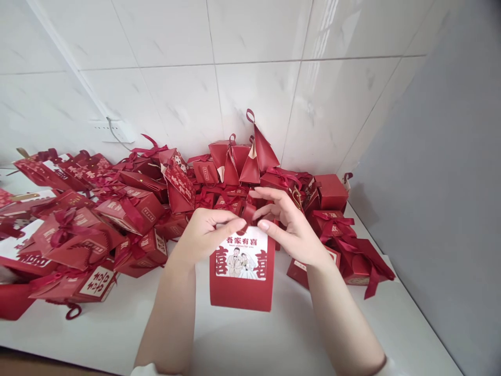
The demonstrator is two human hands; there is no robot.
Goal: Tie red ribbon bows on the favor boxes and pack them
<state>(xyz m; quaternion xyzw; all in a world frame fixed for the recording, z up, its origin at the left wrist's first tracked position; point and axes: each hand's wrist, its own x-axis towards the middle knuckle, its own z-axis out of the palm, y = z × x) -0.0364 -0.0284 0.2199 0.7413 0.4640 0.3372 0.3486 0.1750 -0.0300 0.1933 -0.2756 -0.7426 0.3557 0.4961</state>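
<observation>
A red gift box (240,297) stands upright at the front centre, with a white label showing a cartoon wedding couple and red characters. A dark red ribbon loop (248,213) rises from its top. My left hand (213,230) is closed on the top of the box at the ribbon's base, thumb in front and the other fingers partly hidden behind. On the opposite side, my right hand (287,224) is beside the loop with thumb and fingers apart. Its fingertips are very close to the ribbon; whether they touch it I cannot tell.
Several red gift boxes (131,209) with ribbon bows are heaped at the left and along the back of the white table (235,344). More ribboned boxes (362,266) lie at the right. A tiled wall (254,89) with a socket (111,130) stands behind; a grey panel (438,172) borders the right.
</observation>
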